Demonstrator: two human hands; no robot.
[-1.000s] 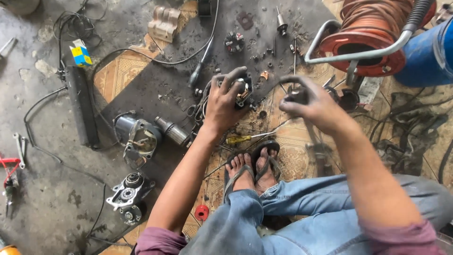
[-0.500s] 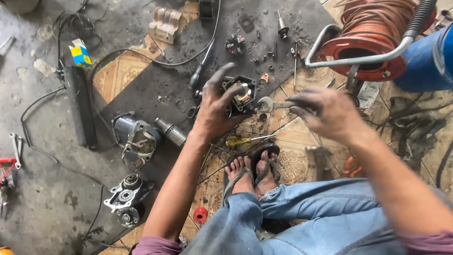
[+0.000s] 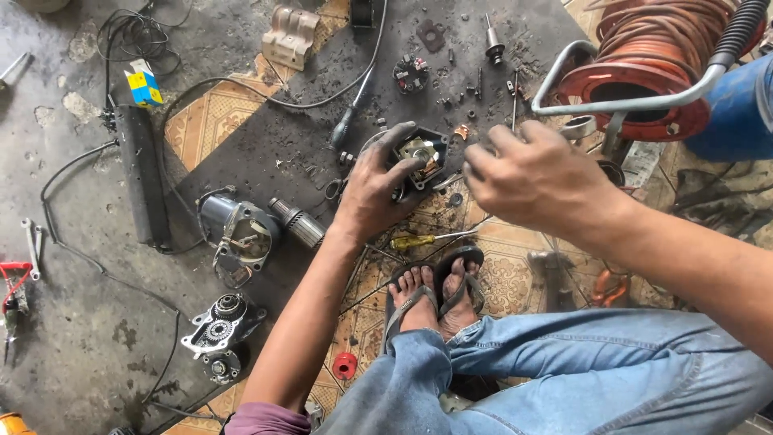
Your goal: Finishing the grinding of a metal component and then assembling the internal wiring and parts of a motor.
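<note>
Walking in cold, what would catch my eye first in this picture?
Probably the two grimy hands at the centre: the left hand grips a small black motor part while the right hand hovers beside it. At upper right sits a big reel of orange cable. To the left, on the dirty floor, lies a grey motor housing, and the person's sandalled feet rest below the hands.

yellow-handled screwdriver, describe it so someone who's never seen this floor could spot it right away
Start at the person's sandalled feet at the middle of the floor. Just above the toes, below the left hand, lies the yellow-handled screwdriver, flat, shaft pointing right. It is the only yellow tool among the grey, greasy motor parts there.
</note>
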